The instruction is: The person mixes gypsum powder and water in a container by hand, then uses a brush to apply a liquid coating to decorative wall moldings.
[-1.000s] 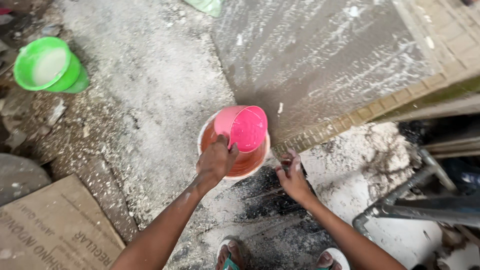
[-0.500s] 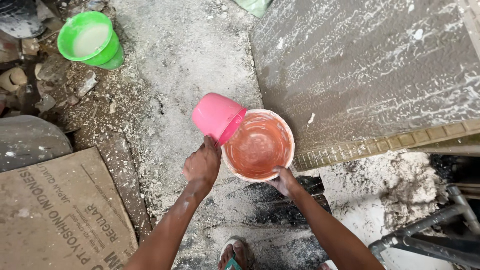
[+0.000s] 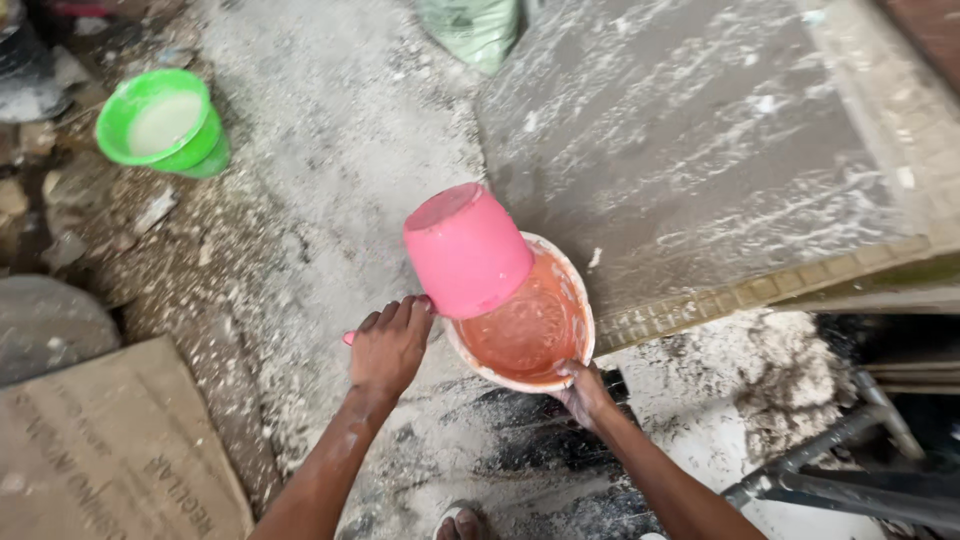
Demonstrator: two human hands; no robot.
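My left hand (image 3: pixel 388 345) grips the handle of a pink plastic cup (image 3: pixel 465 248), tipped upside down over a round bowl (image 3: pixel 575 300). The bowl has a pale rim and holds an orange-red wet coating. My right hand (image 3: pixel 585 390) holds the bowl's near rim and tilts it toward me. Both sit above a dusty floor covered in white powder. Whether anything pours from the cup is hidden by its body.
A green bucket (image 3: pixel 165 125) with pale contents stands at the far left. Brown cardboard (image 3: pixel 110 450) lies at the lower left. A large grey slab (image 3: pixel 700 150) with a yellowish edge fills the right. Metal bars (image 3: pixel 840 480) lie at the lower right. A green sack (image 3: pixel 470 30) is at the top.
The pink cup has swung from the bowl's left edge to upside down over the bowl. The bowl has tilted more toward me, with my right hand still on its rim.
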